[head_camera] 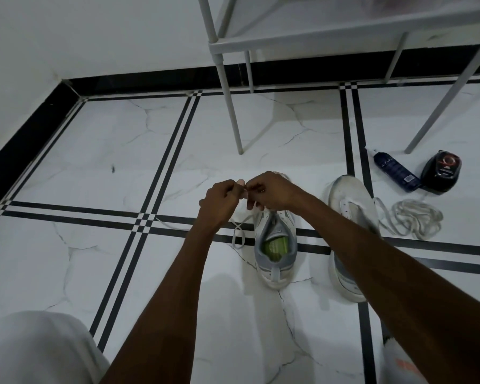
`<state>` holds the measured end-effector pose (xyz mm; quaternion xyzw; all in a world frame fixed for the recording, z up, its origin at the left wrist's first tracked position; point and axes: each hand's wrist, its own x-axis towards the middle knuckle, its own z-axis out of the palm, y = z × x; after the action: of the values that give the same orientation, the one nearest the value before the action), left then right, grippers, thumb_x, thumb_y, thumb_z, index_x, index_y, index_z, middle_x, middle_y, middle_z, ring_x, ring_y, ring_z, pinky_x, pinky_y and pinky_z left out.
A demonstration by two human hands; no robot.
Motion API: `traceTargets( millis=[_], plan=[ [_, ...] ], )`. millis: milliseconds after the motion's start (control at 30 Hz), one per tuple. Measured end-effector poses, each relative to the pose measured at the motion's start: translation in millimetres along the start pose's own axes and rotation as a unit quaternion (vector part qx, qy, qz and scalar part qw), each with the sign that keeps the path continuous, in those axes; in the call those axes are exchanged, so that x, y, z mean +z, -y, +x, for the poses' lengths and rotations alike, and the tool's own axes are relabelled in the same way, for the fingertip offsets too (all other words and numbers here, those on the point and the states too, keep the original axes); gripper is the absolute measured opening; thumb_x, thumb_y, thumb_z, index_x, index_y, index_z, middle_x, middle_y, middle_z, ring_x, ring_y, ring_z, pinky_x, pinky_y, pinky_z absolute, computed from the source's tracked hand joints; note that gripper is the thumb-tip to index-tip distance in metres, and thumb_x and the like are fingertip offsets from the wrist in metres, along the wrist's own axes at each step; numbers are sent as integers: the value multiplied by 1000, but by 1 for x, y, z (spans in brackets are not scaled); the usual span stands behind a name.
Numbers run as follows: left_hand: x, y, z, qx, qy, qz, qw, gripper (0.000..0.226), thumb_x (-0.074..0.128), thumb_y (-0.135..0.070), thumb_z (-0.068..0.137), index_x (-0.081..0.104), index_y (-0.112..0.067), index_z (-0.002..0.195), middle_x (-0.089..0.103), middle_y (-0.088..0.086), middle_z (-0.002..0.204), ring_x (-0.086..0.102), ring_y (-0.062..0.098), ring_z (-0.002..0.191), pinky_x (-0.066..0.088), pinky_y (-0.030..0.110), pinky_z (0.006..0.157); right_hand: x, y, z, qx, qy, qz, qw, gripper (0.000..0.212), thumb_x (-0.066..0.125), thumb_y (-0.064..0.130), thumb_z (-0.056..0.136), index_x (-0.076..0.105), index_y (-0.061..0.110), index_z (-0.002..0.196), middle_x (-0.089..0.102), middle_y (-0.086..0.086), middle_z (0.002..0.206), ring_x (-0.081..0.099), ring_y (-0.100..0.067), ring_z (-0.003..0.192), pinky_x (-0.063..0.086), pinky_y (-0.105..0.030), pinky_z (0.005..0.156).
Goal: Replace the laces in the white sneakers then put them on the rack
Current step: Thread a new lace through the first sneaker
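Note:
A white sneaker [275, 253] with a grey collar and green insole stands on the tiled floor, heel toward me. Both hands hover over its front eyelets. My left hand [222, 202] and my right hand [272, 191] each pinch the white lace [240, 234], whose free end loops on the floor to the shoe's left. The second white sneaker [349, 217] lies just to the right, partly hidden by my right forearm. A loose pile of white laces [412, 218] lies beside it. The white rack [330, 31] stands at the back against the wall.
A dark bottle [396, 171] and a black round container [441, 171] lie on the floor by the rack's right leg. Rack legs [232, 106] come down just behind the shoes. My knee in light cloth [36, 347] is at bottom left.

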<state>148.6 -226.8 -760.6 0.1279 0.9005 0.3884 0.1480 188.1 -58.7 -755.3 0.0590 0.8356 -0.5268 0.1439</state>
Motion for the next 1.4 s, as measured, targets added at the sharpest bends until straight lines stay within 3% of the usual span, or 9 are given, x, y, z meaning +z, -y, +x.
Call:
traceTargets(
  millis=[167,267,333,533,733,867,1033,1300,1400],
  plan=[
    [-7,5,0,-7,-24,-1,1000,47,40,-60,93,59,-27,67,63,-5,67,60,17,73,48,52,93,-16,-21,11,25,-251,45,967,20,58,7,96,73,6,109,75,-16,88,59,1,49,44,-10,45],
    [-7,4,-1,6,-41,23,999,44,46,-56,99,64,-25,73,62,-18,62,57,7,66,46,44,85,-9,-16,11,1,-135,5,991,42,67,17,93,59,18,134,76,-5,85,57,8,46,43,-9,45],
    [-5,2,-1,22,-65,51,996,40,52,-52,100,69,-24,78,64,-20,63,58,5,67,48,41,82,2,-7,7,-35,-82,-43,995,31,66,22,95,66,20,125,76,0,77,57,5,46,42,-9,48],
    [-3,-1,-1,45,-141,-74,986,28,81,-39,84,72,-12,82,73,-9,73,68,3,71,55,26,70,18,-5,6,-22,-116,-35,992,19,60,21,97,78,17,100,75,-5,73,58,1,51,53,-25,64],
    [13,-5,-3,-25,-107,-286,952,25,82,-25,85,69,-6,91,78,3,92,71,7,83,53,23,66,18,-7,-6,6,-108,-12,994,28,65,23,94,68,18,122,76,-5,91,64,-5,67,47,-19,66],
    [22,-13,-3,-1,-83,-298,951,31,77,-26,90,62,0,93,78,10,81,74,13,80,51,17,73,-3,-16,-31,80,-175,-56,980,35,72,26,82,62,18,116,70,-3,110,65,-18,97,49,-25,81],
    [38,-12,-8,20,-59,-201,978,24,83,-28,83,73,-5,80,75,4,69,73,13,67,52,17,65,-5,-22,-60,165,-43,-169,971,42,72,29,85,60,7,117,64,-10,119,61,-26,109,49,-30,86],
    [50,-3,-5,53,19,-134,989,7,77,-10,87,78,-3,90,77,6,79,74,13,72,60,23,72,22,-56,-56,29,-225,-157,961,19,67,22,86,75,11,99,74,-8,93,68,-23,85,56,-34,76],
    [51,-3,-4,74,22,-88,993,5,80,-12,85,78,-8,84,73,-9,73,68,-3,66,52,11,67,12,-62,-52,47,-241,-68,967,14,68,18,87,79,11,94,77,-3,90,69,-14,83,48,-10,69]
  ],
)
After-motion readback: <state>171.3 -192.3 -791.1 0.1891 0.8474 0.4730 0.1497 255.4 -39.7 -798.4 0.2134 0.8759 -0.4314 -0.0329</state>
